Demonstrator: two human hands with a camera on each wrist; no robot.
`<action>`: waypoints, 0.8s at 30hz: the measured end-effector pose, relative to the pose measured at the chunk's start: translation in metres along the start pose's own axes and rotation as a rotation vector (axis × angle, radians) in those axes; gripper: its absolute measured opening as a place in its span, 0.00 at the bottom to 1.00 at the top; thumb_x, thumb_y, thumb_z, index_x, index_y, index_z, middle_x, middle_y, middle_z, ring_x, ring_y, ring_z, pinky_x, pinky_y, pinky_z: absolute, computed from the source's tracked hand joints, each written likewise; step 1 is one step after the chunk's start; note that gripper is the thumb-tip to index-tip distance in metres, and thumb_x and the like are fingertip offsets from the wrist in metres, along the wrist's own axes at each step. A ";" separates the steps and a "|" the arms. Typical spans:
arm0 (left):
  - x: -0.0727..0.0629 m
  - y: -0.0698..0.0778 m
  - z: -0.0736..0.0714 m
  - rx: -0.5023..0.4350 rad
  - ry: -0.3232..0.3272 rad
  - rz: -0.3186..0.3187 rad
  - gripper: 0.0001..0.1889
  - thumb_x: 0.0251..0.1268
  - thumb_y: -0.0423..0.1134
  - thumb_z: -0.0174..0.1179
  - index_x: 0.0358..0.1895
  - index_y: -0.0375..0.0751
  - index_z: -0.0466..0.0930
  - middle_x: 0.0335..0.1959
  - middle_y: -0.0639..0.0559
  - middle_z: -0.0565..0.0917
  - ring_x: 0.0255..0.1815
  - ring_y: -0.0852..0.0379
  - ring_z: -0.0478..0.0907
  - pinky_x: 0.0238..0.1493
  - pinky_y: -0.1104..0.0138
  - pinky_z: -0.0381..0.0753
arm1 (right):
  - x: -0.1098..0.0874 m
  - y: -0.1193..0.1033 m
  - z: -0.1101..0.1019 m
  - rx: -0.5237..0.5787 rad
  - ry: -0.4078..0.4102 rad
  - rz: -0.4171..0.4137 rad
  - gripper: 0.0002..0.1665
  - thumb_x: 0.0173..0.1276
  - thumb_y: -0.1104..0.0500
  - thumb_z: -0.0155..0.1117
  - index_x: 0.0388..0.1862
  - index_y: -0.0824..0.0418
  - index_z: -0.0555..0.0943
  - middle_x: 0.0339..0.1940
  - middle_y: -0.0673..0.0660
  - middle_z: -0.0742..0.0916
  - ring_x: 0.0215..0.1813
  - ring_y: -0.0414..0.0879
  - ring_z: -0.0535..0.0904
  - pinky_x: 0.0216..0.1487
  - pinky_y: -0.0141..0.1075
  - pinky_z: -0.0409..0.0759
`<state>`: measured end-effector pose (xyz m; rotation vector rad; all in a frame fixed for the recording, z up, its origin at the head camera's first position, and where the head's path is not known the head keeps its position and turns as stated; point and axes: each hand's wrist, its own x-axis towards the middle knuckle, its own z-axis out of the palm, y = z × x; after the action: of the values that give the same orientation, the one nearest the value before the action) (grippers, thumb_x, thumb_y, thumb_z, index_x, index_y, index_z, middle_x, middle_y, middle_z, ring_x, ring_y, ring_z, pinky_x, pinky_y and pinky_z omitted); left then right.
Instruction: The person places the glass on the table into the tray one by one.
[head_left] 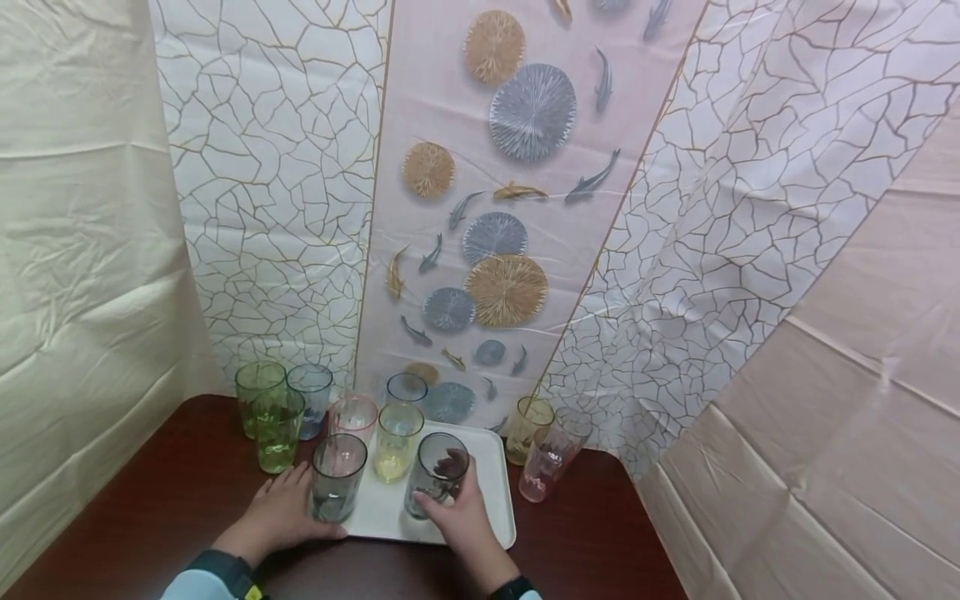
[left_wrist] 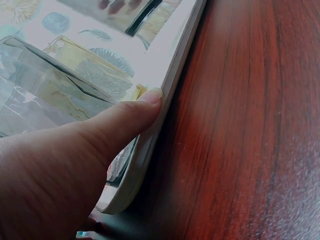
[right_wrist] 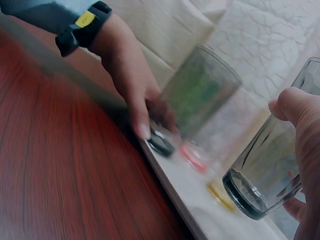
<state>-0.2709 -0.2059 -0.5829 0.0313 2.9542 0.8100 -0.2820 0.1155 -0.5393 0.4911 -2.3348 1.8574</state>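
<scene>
My right hand (head_left: 470, 507) grips a smoky grey drinking glass (head_left: 429, 492), thumb on the near side, over the right part of a white tray (head_left: 491, 483). In the right wrist view, that glass (right_wrist: 250, 192) shows its thick dark base close over the tray. At the tray's front left corner, my left hand (head_left: 279, 517) rests around a second grey glass (head_left: 335, 492), which stands upright. The left thumb (left_wrist: 147, 97) lies on the tray's rim in the left wrist view; the other fingers extend along the glass's left side, partly hidden.
Behind the grey glasses, the tray bears a yellow glass (head_left: 397, 446), a pink glass (head_left: 354, 412) and a blue-rimmed glass (head_left: 407, 387). Green glasses (head_left: 276, 433) and a blue glass (head_left: 311, 396) stand left of it. A yellowish glass (head_left: 528, 433) and a tilted-looking pink glass (head_left: 547, 462) stand right.
</scene>
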 end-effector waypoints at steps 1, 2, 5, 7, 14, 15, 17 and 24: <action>0.000 0.000 0.000 0.003 0.000 0.002 0.81 0.38 0.86 0.77 0.82 0.20 0.61 0.82 0.16 0.61 0.82 0.15 0.54 0.79 0.22 0.51 | 0.001 -0.001 0.005 -0.012 -0.008 0.006 0.49 0.64 0.61 0.86 0.77 0.59 0.67 0.66 0.60 0.83 0.70 0.55 0.81 0.75 0.55 0.77; 0.000 0.000 0.000 0.006 -0.001 0.004 0.80 0.38 0.85 0.77 0.82 0.20 0.61 0.82 0.16 0.61 0.82 0.15 0.54 0.79 0.22 0.51 | 0.003 -0.001 0.009 -0.026 -0.016 0.011 0.49 0.64 0.60 0.87 0.77 0.58 0.68 0.65 0.58 0.83 0.69 0.54 0.81 0.75 0.58 0.77; -0.002 0.000 0.000 0.020 0.000 0.010 0.80 0.39 0.85 0.77 0.82 0.19 0.61 0.81 0.15 0.61 0.82 0.14 0.55 0.78 0.21 0.52 | 0.006 -0.003 0.020 -0.058 -0.044 0.028 0.49 0.64 0.57 0.88 0.76 0.56 0.68 0.64 0.55 0.83 0.69 0.51 0.79 0.74 0.62 0.77; -0.002 0.000 0.001 0.032 0.005 0.019 0.79 0.40 0.84 0.77 0.81 0.19 0.61 0.81 0.15 0.61 0.81 0.14 0.55 0.78 0.21 0.52 | 0.009 -0.003 0.027 -0.070 -0.059 0.035 0.49 0.64 0.55 0.88 0.77 0.56 0.68 0.63 0.54 0.83 0.68 0.50 0.79 0.74 0.63 0.77; -0.002 0.001 -0.002 0.031 0.013 0.025 0.79 0.41 0.84 0.77 0.81 0.19 0.61 0.81 0.16 0.61 0.82 0.15 0.55 0.78 0.21 0.53 | 0.011 -0.002 0.042 -0.061 -0.107 0.062 0.50 0.65 0.53 0.87 0.78 0.57 0.68 0.65 0.55 0.81 0.69 0.50 0.77 0.74 0.61 0.77; -0.003 0.001 -0.002 0.031 0.012 0.026 0.78 0.41 0.84 0.77 0.81 0.19 0.61 0.81 0.16 0.61 0.82 0.14 0.55 0.78 0.21 0.52 | 0.011 -0.001 0.044 -0.060 -0.111 0.065 0.49 0.65 0.53 0.87 0.77 0.56 0.68 0.65 0.55 0.81 0.69 0.50 0.77 0.74 0.60 0.78; -0.004 0.002 -0.003 0.029 0.009 0.027 0.78 0.42 0.83 0.77 0.81 0.19 0.61 0.81 0.15 0.61 0.82 0.14 0.55 0.78 0.21 0.52 | 0.012 0.001 0.047 -0.053 -0.115 0.067 0.48 0.65 0.53 0.88 0.76 0.55 0.69 0.64 0.54 0.81 0.69 0.50 0.77 0.74 0.59 0.78; -0.006 0.003 -0.004 0.020 0.003 0.032 0.78 0.43 0.83 0.77 0.81 0.19 0.61 0.81 0.15 0.60 0.82 0.14 0.54 0.78 0.21 0.52 | 0.011 0.008 0.055 -0.050 -0.114 0.094 0.47 0.64 0.56 0.87 0.75 0.55 0.69 0.63 0.53 0.81 0.69 0.51 0.77 0.74 0.61 0.78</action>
<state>-0.2654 -0.2055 -0.5769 0.0790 2.9720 0.7845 -0.2885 0.0624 -0.5565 0.5016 -2.5125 1.8520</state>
